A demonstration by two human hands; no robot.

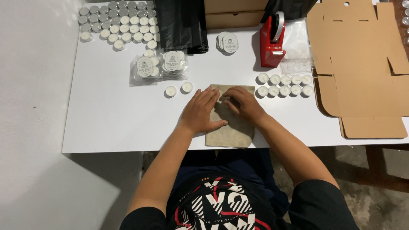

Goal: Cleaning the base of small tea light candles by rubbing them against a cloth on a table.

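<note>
Both hands (left (pixel 200 111), right (pixel 243 103)) flat on beige pouch (pixel 232 130).

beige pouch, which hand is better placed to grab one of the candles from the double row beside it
Right, probably. The right hand rests on the beige pouch nearest the double row of candles. The left hand lies flat on the pouch's far side.

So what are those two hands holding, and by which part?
A beige cloth pouch lying flat on the white table. The left hand presses on its left side; the right hand pinches near its top edge.
</note>
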